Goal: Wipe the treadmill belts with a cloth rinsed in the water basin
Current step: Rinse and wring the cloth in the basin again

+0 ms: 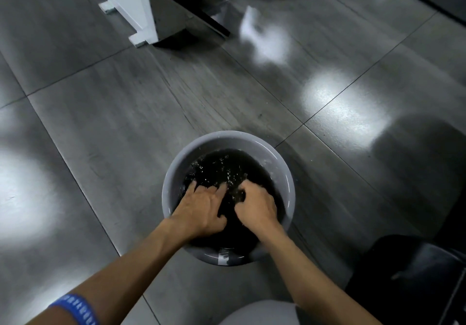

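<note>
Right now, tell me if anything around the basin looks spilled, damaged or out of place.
No spill shows on the floor tiles around the grey basin. The water in it looks very dark and is splashing where the left hand and right hand work. The cloth is not clearly visible.
</note>
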`<state>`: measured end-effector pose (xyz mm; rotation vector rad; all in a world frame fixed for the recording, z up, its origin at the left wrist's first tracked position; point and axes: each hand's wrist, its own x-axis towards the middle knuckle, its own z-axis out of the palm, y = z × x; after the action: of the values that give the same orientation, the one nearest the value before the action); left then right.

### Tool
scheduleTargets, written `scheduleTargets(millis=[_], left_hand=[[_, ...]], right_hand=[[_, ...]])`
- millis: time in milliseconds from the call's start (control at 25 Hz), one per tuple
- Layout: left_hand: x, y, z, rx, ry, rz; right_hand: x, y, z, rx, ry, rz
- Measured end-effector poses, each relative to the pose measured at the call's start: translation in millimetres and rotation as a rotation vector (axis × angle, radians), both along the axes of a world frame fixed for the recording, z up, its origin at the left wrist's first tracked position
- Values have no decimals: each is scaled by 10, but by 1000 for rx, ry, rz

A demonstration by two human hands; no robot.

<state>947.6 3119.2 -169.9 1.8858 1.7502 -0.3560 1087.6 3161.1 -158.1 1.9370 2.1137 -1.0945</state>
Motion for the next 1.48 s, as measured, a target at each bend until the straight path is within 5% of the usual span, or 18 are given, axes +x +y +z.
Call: scheduleTargets(millis=[200, 280, 360, 480, 560, 680, 800, 960, 1080, 1160, 1320, 1480], left_hand=[[-104, 106, 214, 71, -907, 372], [-179, 134, 309, 52, -1084, 444], [-220, 156, 366, 85, -1036, 526], [-226, 159, 369, 291, -562, 428], [-188, 164, 419, 371, -360, 293], [-111, 184, 540, 467, -374, 194], [-24, 196, 690, 504, -520, 196], [-15, 167, 816, 262, -872, 477], [-37, 128, 826, 173, -1050, 374], [6, 98, 811, 138, -1105, 307], [-63, 49, 693, 243, -960, 355], [-126, 74, 750, 440, -620, 270]], right_hand=[[-58, 101, 424, -241, 884, -539], [-66, 115, 540, -405, 1144, -636], [-38, 123, 595, -473, 1167, -635], [149, 115, 643, 1, 468, -155], [197, 14, 699, 141, 225, 202], [128, -123, 721, 93, 300, 259], [130, -27, 665, 212, 327, 51], [148, 57, 633, -13, 653, -330], [115, 40, 678, -123, 885, -484], [124, 46, 739, -159, 872, -411], [159, 50, 791, -191, 804, -304], [146, 163, 831, -474, 889, -668]])
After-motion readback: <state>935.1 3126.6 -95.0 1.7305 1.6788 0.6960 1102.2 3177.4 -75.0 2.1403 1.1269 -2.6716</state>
